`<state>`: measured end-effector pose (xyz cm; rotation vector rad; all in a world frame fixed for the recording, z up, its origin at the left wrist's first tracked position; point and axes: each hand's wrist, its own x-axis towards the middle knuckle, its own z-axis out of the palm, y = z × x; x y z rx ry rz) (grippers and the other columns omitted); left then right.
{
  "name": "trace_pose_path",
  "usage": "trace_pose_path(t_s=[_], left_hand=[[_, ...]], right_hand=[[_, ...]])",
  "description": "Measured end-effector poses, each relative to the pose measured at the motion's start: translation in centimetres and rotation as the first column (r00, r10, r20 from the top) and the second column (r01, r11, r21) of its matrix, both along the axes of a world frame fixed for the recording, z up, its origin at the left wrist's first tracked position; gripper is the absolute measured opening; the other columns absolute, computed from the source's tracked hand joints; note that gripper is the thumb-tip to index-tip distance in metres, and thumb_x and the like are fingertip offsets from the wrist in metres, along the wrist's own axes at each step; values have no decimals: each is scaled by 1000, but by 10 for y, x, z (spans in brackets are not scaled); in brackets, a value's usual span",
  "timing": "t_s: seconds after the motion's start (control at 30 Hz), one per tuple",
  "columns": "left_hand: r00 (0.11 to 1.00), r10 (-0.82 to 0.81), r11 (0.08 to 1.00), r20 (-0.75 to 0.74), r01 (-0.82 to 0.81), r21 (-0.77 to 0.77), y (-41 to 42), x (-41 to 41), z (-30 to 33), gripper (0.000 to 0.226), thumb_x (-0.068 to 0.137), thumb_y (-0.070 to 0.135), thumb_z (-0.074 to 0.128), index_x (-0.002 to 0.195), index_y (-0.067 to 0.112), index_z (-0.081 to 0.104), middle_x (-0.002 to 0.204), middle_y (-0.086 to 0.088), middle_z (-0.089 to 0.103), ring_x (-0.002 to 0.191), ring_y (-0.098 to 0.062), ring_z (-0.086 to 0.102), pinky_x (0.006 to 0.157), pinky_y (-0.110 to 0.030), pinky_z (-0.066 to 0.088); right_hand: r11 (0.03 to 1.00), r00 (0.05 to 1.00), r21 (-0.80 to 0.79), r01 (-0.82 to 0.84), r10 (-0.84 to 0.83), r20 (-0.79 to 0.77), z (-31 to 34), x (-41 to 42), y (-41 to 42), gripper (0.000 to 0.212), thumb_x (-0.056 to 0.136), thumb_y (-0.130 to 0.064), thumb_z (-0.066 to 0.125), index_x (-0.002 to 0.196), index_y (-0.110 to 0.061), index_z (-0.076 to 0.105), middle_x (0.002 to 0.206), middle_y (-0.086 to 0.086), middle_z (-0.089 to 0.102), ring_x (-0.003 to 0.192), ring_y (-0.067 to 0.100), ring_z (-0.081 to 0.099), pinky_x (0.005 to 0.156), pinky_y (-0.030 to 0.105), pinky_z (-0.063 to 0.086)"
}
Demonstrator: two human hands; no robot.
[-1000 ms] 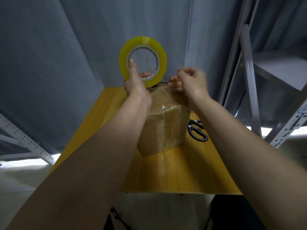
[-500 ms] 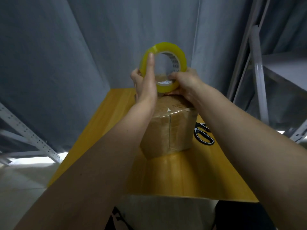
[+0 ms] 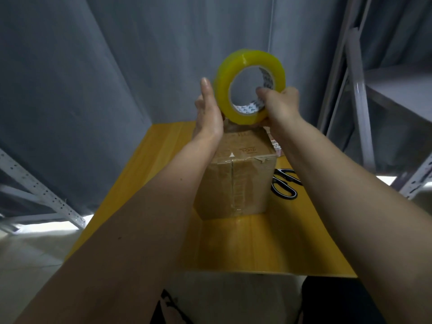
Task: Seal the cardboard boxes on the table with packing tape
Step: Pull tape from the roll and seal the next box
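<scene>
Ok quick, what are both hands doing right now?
Left hand: fingers straight, lying flat against the side of the yellow tape roll.
Right hand: gripping the tape roll, thumb through its hole.

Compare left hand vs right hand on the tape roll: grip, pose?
The left hand lies against the near-left side of the tape roll with its fingers straight and pointing up; the right hand is curled round the roll's lower right rim, fingertips hooked into the core. The left hand steadies from outside; the right hand grips through the hole. Both hands hold the roll upright above the far end of the cardboard box.
</scene>
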<state>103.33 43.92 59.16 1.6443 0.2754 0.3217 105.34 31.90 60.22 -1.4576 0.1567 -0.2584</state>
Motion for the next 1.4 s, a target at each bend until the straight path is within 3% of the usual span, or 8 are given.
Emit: trace_pose_path(t_s=[0.23, 0.5, 0.63, 0.87, 1.1, 1.23, 1.33, 1.4], left_hand=[[1000, 6, 1000, 4, -6, 25, -2, -2, -1, 120, 44, 96, 9, 149, 38, 22, 138, -6, 54, 124, -28, 53, 107, -49, 37], [1000, 5, 997, 21, -7, 80, 1, 9, -6, 79, 88, 75, 11, 148, 27, 25, 103, -8, 68, 106, -26, 61, 104, -49, 40], [1000, -12, 993, 12, 10, 117, -1, 8, -7, 83, 85, 77, 13, 149, 24, 23, 99, -7, 69, 108, -28, 60, 105, -49, 39], [997, -47, 961, -68, 64, 267, -3, 2, -4, 107, 60, 88, 9, 143, 25, 35, 108, -4, 68, 111, -26, 58, 104, -48, 38], [990, -45, 874, -137, 106, 474, -2, 8, -9, 91, 75, 82, 8, 134, 23, 44, 115, -1, 67, 123, -27, 50, 108, -48, 31], [974, -67, 770, -217, 188, 610, -1, 10, -12, 76, 91, 72, 16, 138, 20, 45, 143, -4, 49, 135, -30, 39, 113, -48, 26], [964, -104, 663, -246, 251, 705, -3, 2, -13, 69, 91, 73, 25, 137, 26, 47, 146, -3, 45, 136, -27, 37, 113, -49, 26], [971, -125, 530, -202, 238, 814, -5, -4, -14, 74, 89, 74, 31, 145, 26, 39, 156, -4, 29, 144, -26, 22, 117, -47, 19]], right_hand=[[998, 993, -47, 49, -44, 112, 2, -4, -8, 12, 85, -15, 64, 76, -24, 64, 93, 15, 72, 87, 29, 69, 82, 52, 56], [989, 987, 67, 130, -136, 90, -7, -3, -41, 21, 87, -13, 65, 70, -24, 60, 83, 6, 68, 85, 25, 70, 82, 48, 57], [981, 991, 151, 126, -132, 31, -18, -1, -42, 19, 88, -14, 66, 77, -25, 55, 87, 4, 67, 88, 25, 69, 84, 47, 57], [962, 967, 102, 252, -255, 16, -23, 9, -72, 20, 84, -8, 65, 72, -20, 55, 73, -3, 61, 76, 17, 65, 81, 46, 58], [953, 970, 197, 229, -207, -126, -56, 14, -77, 23, 86, -9, 67, 78, -20, 49, 77, 1, 60, 68, 15, 63, 60, 35, 58], [942, 962, 253, 222, -170, -212, -78, 17, -78, 19, 84, -7, 68, 80, -14, 50, 81, 6, 61, 84, 27, 67, 81, 49, 57], [939, 957, 289, 188, -109, -268, -93, 16, -74, 19, 81, -7, 69, 90, -7, 52, 93, 15, 66, 91, 32, 67, 85, 52, 56], [941, 950, 302, 153, -56, -307, -102, 15, -69, 30, 83, -12, 70, 106, -5, 51, 104, 17, 66, 91, 32, 67, 82, 51, 57]])
